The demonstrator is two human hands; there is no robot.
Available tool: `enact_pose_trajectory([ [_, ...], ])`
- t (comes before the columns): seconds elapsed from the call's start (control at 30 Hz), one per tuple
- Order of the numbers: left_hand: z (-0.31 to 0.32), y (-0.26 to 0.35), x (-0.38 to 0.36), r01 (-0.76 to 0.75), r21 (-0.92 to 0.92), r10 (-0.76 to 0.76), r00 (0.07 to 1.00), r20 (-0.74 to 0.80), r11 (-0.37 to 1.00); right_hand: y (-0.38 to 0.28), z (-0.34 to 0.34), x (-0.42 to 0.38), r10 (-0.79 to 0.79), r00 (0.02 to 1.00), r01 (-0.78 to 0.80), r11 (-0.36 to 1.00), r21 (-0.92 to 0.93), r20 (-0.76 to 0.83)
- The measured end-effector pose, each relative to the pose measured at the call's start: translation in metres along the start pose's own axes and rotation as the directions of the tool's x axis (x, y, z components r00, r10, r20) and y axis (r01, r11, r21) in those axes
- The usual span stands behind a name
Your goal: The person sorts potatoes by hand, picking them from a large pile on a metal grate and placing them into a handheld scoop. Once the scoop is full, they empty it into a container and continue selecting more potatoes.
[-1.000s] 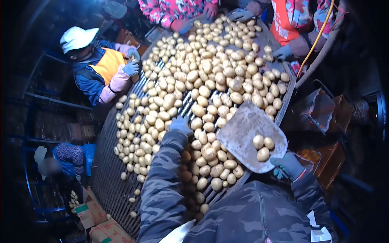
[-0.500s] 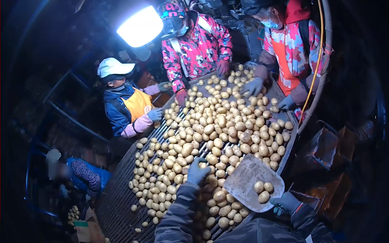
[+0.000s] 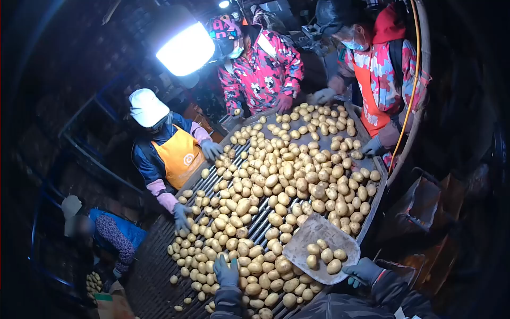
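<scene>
My left hand (image 3: 227, 273), in a grey glove, rests on the potatoes (image 3: 276, 181) at the near side of the slatted table, fingers spread and nothing seen in them. My right hand (image 3: 363, 271), also gloved, is closed around the near end of a flat metal scoop (image 3: 316, 228); the handle itself is hidden in the glove. Several potatoes (image 3: 325, 255) lie in the scoop near its back wall. Its front edge touches the heap of loose potatoes. More potatoes lie between my left hand and the scoop.
Three people stand round the far side, their gloved hands at the table's edge (image 3: 366, 226). Another person (image 3: 114, 234) bends down at the lower left beside a cardboard box (image 3: 114, 304). A bright lamp (image 3: 186, 49) hangs above. An orange cable (image 3: 413, 95) runs down at the right.
My left hand has moved left and down, its fingers now spread on the potatoes. The scoop has shifted slightly left and holds more potatoes. The people opposite have moved their hands.
</scene>
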State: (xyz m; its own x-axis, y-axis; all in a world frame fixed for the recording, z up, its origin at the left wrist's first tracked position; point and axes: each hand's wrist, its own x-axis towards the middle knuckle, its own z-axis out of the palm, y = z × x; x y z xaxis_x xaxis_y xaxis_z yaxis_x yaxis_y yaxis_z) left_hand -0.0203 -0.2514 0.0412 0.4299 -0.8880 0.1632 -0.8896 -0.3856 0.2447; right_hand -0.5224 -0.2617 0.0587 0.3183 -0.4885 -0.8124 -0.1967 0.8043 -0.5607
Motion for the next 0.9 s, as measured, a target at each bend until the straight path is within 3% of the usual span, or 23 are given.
enact_pose_trajectory([
  [0.03, -0.007, 0.007, -0.008, 0.081, 0.023, -0.083, 0.987, 0.136, 0.996, 0.0, -0.001, 0.0, -0.005, 1.0, 0.005, 1.0, 0.001, 0.0],
  [0.1, 0.002, 0.014, -0.019, 0.134, 0.035, -0.138, 0.966, 0.218, 0.99, 0.006, -0.003, 0.002, -0.012, 1.0, 0.012, 0.999, 0.04, 0.011],
  [0.17, 0.048, 0.011, -0.02, 0.077, -0.013, -0.075, 0.991, 0.112, 0.997, 0.015, -0.004, 0.007, -0.024, 0.999, 0.021, 0.993, 0.113, 0.025],
  [0.23, 0.069, 0.054, 0.008, 0.014, -0.257, 0.038, 0.98, 0.197, 0.966, 0.01, -0.002, 0.0, -0.007, 1.0, 0.008, 0.998, 0.065, -0.019],
  [0.27, 0.072, 0.081, 0.021, -0.073, -0.15, 0.109, 0.961, 0.254, 0.986, 0.01, -0.001, -0.001, 0.003, 0.999, -0.001, 0.998, 0.055, -0.042],
  [0.3, 0.06, 0.116, 0.037, 0.052, -0.094, -0.008, 0.91, 0.416, 0.994, 0.008, -0.001, -0.003, 0.01, 0.997, -0.006, 0.999, 0.047, -0.074],
  [0.33, 0.106, 0.105, 0.047, 0.025, -0.334, 0.058, 0.97, 0.237, 0.942, 0.008, 0.001, -0.005, -0.027, 0.996, 0.036, 0.994, 0.106, -0.091],
  [0.37, 0.121, 0.121, 0.051, -0.021, -0.646, 0.14, 0.981, 0.132, 0.763, 0.016, -0.004, 0.001, -0.077, 0.994, 0.087, 0.988, 0.127, -0.081],
  [0.43, 0.122, 0.147, 0.044, -0.172, -0.479, 0.325, 0.91, 0.257, 0.861, 0.013, -0.006, -0.002, -0.052, 0.989, 0.076, 0.982, 0.174, -0.139],
  [0.47, 0.136, 0.147, 0.035, -0.475, -0.295, 0.522, 0.847, 0.1, 0.829, 0.013, -0.009, -0.003, -0.07, 0.984, 0.094, 0.985, 0.145, -0.164],
  [0.5, 0.15, 0.143, 0.024, -0.719, -0.057, 0.719, 0.695, -0.015, 0.693, 0.007, -0.011, -0.007, -0.046, 0.98, 0.07, 0.991, 0.116, -0.193],
  [0.53, 0.135, 0.149, 0.005, -0.576, -0.315, 0.606, 0.795, -0.002, 0.755, 0.006, -0.012, -0.01, -0.066, 0.975, 0.093, 0.989, 0.118, -0.212],
  [0.6, 0.067, 0.179, -0.027, -0.168, -0.724, 0.358, 0.926, 0.116, 0.669, 0.005, -0.014, -0.012, -0.07, 0.964, 0.101, 0.989, 0.111, -0.256],
  [0.7, 0.026, 0.139, -0.053, -0.271, -0.571, 0.399, 0.91, 0.11, 0.775, 0.0, -0.016, -0.01, -0.091, 0.954, 0.123, 0.988, 0.098, -0.286],
  [0.77, 0.031, 0.076, -0.059, -0.265, -0.451, 0.319, 0.946, 0.048, 0.852, 0.001, -0.021, -0.007, -0.082, 0.955, 0.108, 0.991, 0.079, -0.286],
  [0.83, -0.007, 0.061, -0.064, -0.097, -0.246, 0.128, 0.985, 0.114, 0.964, -0.004, -0.018, -0.005, -0.095, 0.955, 0.122, 0.989, 0.081, -0.28],
  [0.87, 0.014, 0.026, -0.074, -0.089, -0.144, 0.106, 0.988, 0.115, 0.986, -0.005, -0.017, -0.002, -0.097, 0.957, 0.123, 0.989, 0.079, -0.273],
  [0.9, 0.013, 0.028, -0.078, -0.091, -0.086, 0.103, 0.983, 0.149, 0.992, -0.005, -0.016, 0.0, -0.096, 0.959, 0.121, 0.99, 0.077, -0.265],
])
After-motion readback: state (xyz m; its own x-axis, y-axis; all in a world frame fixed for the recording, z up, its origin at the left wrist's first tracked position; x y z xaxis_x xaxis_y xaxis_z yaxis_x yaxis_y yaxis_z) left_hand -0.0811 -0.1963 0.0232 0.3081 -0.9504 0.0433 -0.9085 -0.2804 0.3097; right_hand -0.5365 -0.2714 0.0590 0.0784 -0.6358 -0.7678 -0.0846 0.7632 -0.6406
